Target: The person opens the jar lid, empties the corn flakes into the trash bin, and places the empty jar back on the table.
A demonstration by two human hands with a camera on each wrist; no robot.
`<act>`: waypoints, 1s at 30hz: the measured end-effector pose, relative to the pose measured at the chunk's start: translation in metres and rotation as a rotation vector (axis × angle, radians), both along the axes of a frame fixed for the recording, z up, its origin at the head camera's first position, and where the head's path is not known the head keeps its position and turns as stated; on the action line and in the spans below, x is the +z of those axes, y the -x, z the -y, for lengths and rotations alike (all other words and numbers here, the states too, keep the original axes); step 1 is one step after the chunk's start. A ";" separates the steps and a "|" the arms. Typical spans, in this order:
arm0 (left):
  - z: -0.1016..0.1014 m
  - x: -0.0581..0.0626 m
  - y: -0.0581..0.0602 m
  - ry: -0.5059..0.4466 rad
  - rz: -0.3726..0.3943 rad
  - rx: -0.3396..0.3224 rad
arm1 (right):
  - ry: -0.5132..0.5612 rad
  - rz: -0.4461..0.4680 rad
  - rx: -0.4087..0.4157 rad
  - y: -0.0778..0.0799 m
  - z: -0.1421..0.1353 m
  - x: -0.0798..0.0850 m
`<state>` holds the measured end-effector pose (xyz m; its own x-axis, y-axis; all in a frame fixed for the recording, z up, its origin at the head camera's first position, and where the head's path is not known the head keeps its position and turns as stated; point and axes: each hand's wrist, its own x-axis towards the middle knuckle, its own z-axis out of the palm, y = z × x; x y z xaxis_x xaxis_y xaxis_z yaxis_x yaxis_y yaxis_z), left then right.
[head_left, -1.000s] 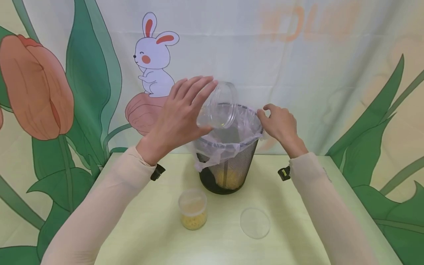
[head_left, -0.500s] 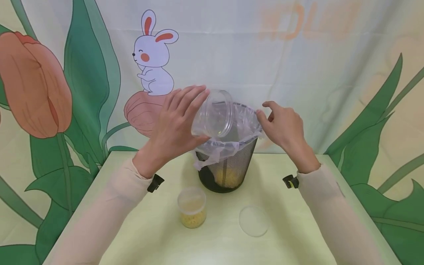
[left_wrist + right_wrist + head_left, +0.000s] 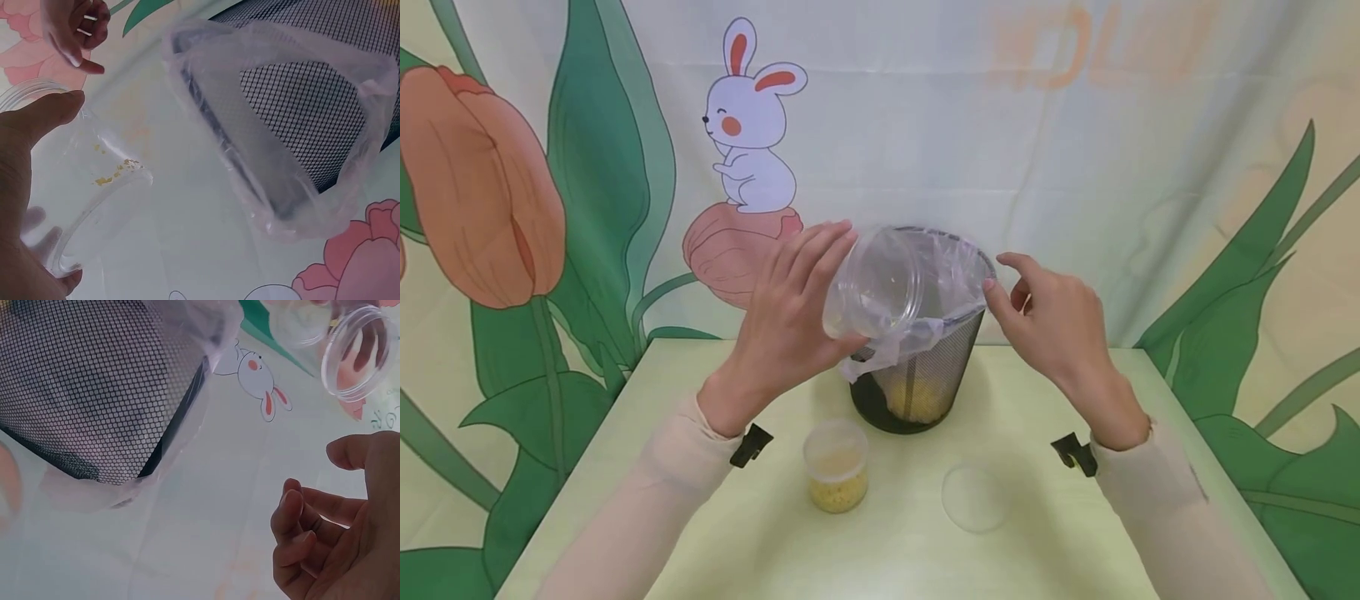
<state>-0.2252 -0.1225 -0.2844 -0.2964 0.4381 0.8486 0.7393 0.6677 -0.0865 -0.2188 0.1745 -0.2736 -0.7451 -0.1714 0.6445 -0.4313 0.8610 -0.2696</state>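
Note:
My left hand [image 3: 790, 304] grips a clear plastic jar [image 3: 880, 283] from its left side, thumb below and fingers over it. The jar lies tilted on its side, its mouth facing right over the bin's left rim. In the left wrist view a few yellow crumbs cling inside the jar [image 3: 119, 169]. The black mesh wastebasket [image 3: 951, 358], lined with a thin whitish plastic bag [image 3: 917, 333], has yellow bits showing through its lower wall. Beside the bin's right rim, my right hand [image 3: 1056, 321] has loosely bent fingers and holds nothing.
A lidded clear jar [image 3: 837, 467] with yellow bits inside stands on the table [image 3: 760, 533] in front of the bin. To its right lies a clear round lid [image 3: 975, 498]. A printed curtain [image 3: 895, 108] hangs behind the table.
My left hand has drawn the jar down and leftward, nearer to me. My right hand has moved slightly right and down, away from the bin's rim.

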 end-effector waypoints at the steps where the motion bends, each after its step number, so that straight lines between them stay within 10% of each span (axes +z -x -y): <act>1: 0.000 -0.003 -0.001 -0.008 0.006 -0.004 | 0.002 -0.012 0.007 -0.003 0.000 -0.001; 30: -0.013 -0.066 -0.019 -0.142 0.134 -0.044 | 0.015 -0.061 0.236 -0.054 0.021 -0.031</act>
